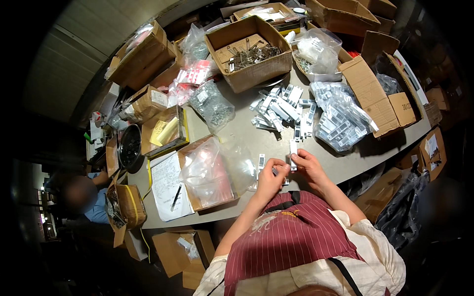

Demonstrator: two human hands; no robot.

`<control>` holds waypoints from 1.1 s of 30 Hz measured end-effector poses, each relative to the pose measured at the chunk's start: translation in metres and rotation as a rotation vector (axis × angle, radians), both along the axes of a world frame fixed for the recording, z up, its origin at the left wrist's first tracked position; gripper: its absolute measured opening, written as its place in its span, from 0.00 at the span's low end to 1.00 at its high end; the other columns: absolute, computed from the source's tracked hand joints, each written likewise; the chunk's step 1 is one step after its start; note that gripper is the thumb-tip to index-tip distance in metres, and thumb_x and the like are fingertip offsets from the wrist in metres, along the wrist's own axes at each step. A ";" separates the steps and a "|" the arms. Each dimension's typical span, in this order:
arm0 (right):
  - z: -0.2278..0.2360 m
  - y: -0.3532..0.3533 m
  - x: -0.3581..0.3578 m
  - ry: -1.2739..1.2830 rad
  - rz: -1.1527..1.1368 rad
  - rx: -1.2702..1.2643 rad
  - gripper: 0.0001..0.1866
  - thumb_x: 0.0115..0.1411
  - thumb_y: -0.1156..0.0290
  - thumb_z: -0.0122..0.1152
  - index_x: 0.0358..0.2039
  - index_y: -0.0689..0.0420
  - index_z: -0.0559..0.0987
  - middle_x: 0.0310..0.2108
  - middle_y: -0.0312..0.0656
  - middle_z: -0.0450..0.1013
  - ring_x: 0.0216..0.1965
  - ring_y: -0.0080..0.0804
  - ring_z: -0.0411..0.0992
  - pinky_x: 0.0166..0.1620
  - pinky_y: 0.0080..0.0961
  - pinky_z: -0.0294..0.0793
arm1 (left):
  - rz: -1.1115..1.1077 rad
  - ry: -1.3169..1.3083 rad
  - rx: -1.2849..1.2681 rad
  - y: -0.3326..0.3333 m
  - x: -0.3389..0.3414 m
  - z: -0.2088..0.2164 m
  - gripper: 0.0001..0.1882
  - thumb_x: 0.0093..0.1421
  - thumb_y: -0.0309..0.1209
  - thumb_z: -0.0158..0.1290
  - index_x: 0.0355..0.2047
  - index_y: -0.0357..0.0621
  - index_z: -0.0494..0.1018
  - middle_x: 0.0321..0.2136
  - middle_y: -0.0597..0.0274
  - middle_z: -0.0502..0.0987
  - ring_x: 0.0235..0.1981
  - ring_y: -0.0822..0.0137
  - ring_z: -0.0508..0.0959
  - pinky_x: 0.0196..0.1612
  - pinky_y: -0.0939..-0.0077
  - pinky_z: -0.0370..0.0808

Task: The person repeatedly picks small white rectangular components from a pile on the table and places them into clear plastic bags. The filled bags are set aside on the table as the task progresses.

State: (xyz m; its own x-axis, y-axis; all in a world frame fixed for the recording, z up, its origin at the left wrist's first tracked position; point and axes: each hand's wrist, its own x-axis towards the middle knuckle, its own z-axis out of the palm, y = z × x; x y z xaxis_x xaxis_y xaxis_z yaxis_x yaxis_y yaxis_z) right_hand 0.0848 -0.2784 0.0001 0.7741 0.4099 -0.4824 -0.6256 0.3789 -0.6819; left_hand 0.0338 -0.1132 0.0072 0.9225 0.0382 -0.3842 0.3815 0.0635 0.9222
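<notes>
Near the table's front edge, my right hand (310, 168) pinches a slim white rectangular housing (294, 149), which stands lengthwise away from me. Close on its left is my left hand (273, 178), fingers curled together; what they hold, if anything, is too small to make out. A similar white housing (261, 161) with a dark opening lies just beyond the left hand. Farther off, a loose pile of white and grey housings (280, 109) covers the table's middle. Right of that pile sits a clear bag (340, 121) packed with more such housings.
A cardboard box (269, 74) of small metal parts stands at the back. To the left are a carton with a clear plastic liner (210, 172), written sheets (165, 190), a pen (176, 198) and a bag of small metal pieces (213, 103). An opened carton (368, 91) stands right; another person (96, 204) sits far left.
</notes>
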 end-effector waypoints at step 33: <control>-0.014 -0.031 -0.005 -1.489 1.110 -1.413 0.11 0.48 0.69 0.61 0.30 0.61 0.82 0.30 0.48 0.74 0.40 0.45 0.73 0.44 0.39 0.71 | 0.398 0.168 -1.041 0.042 -0.021 -0.013 0.16 0.71 0.34 0.40 0.25 0.43 0.63 0.12 0.72 0.57 0.12 0.79 0.55 0.17 0.84 0.51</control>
State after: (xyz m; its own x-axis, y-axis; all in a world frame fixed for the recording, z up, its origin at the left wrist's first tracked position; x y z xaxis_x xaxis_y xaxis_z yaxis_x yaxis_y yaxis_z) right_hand 0.0798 -0.3091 -0.0134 0.5295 0.8073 -0.2607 0.8084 -0.5733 -0.1334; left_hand 0.0127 -0.0716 -0.0055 0.8497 -0.0934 -0.5189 0.2766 0.9169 0.2878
